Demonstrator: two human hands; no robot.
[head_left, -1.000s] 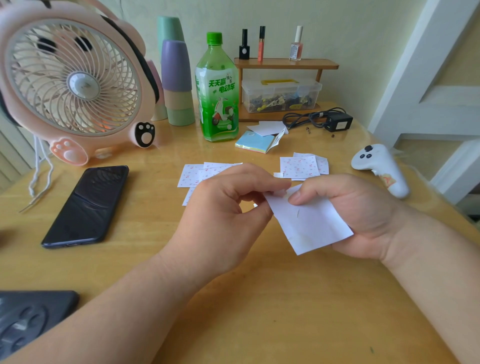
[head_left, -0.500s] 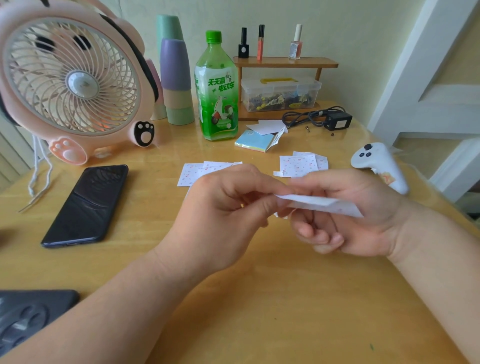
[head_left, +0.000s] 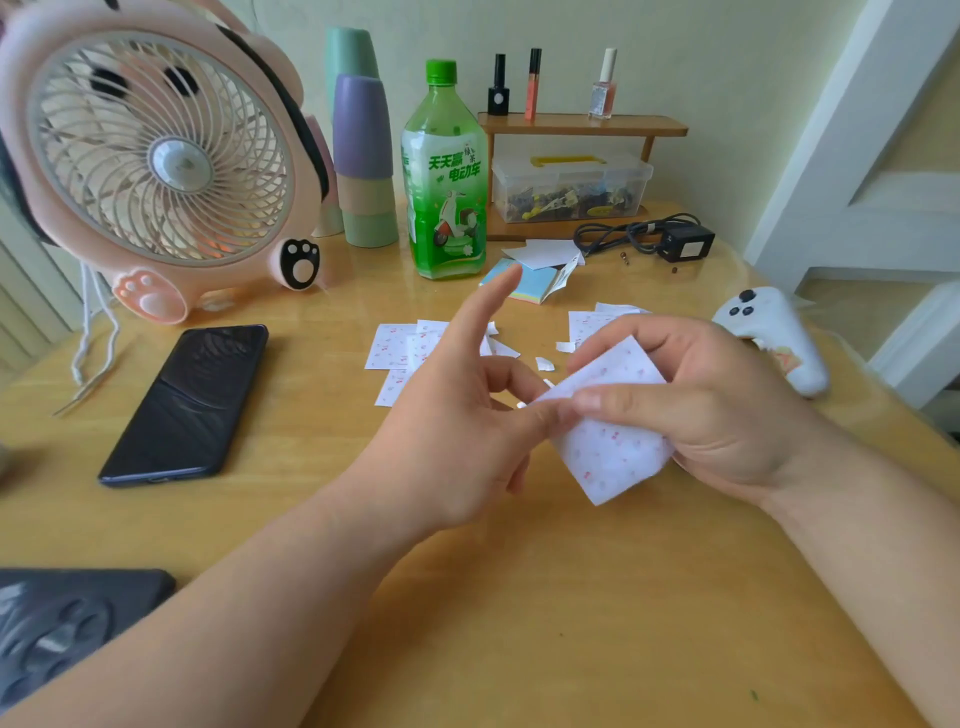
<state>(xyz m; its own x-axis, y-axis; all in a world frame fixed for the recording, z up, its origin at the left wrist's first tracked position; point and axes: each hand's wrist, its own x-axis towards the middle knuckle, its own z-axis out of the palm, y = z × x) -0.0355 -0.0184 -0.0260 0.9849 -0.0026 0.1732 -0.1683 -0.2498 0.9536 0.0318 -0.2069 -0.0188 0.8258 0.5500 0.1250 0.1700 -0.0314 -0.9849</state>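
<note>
Possibly the patterned paper square (head_left: 613, 447) tears or creases if the hands pull unevenly, since it is held just above the counter (head_left: 571, 597). The right hand (head_left: 727, 415) holds it in a thumb-over-fingers grip. The left hand (head_left: 457, 431) pinches its corner, index finger raised.

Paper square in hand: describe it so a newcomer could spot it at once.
Start at the wooden table, right of centre. The right hand holds the paper square above it. Unlike the loose sheets lying flat behind, it is raised and tilted.
</note>
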